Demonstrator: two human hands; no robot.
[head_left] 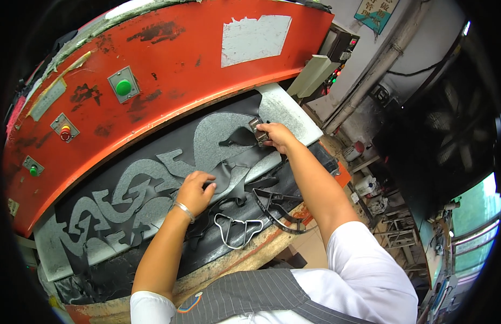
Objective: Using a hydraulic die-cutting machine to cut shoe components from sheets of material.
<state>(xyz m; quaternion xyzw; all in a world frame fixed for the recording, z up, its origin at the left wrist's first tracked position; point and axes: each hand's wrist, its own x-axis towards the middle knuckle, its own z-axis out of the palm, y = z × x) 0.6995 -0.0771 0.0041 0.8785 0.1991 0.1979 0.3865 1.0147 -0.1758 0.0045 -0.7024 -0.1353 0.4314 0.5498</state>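
Observation:
A black sheet [243, 101] with many curved cut-outs lies over a pale cutting board [291, 116]; grey speckled areas show through the openings. Its near strips are loose, curled and twisted. My right hand [277, 136] is closed on a small brownish metal block [257, 129] at the sheet's right end. Over the middle of the sheet, beside a raised strip [222, 177], is my left hand [195, 193]. Its thumb and forefinger stand apart with dark material behind them; whether they touch the strip is hard to see. A bracelet circles that wrist.
A red press beam [169, 70] spans the far side, with a green button [123, 87] and a red knob [65, 133]. On the near ledge lie a white-edged cutting die [238, 231] and a black strip-shaped frame [274, 208]. A control box [336, 56] stands far right.

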